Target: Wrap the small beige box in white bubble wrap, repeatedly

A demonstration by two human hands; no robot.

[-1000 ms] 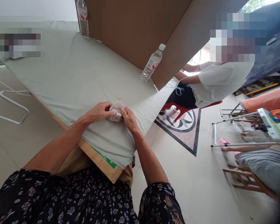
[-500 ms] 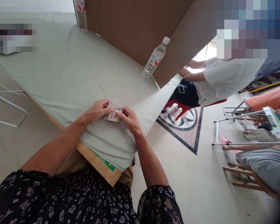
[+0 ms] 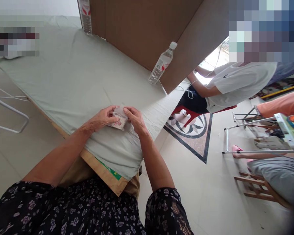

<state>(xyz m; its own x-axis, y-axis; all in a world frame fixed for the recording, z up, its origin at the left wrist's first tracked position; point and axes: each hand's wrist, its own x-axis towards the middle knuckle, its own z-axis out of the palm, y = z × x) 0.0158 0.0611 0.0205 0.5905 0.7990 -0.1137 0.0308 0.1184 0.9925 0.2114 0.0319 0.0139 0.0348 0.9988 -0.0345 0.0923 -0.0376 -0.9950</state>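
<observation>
My left hand (image 3: 105, 117) is closed around a small whitish packet with red print (image 3: 119, 123), its thumb lying across the front face. A thin translucent wrapper (image 3: 120, 111) stands up along the packet's upper edge. My right hand (image 3: 135, 119) pinches the right side of this wrapper between thumb and fingers. Both hands are just above the near corner of a table under a pale green cloth (image 3: 63, 75). What exactly is inside the packet cannot be made out.
A clear water bottle (image 3: 163, 63) stands by a large brown cardboard panel (image 3: 142, 29), with another bottle (image 3: 86, 16) at its left edge. Beyond it, a person in a white shirt (image 3: 245, 81) sits on a red stool. Folding-table legs (image 3: 226, 140) and a wooden stool (image 3: 257, 187) are at the right.
My right thumb has moved off the packet's face and up to the wrapper. The packet's printed face is more exposed and tilted a little, still in my left hand.
</observation>
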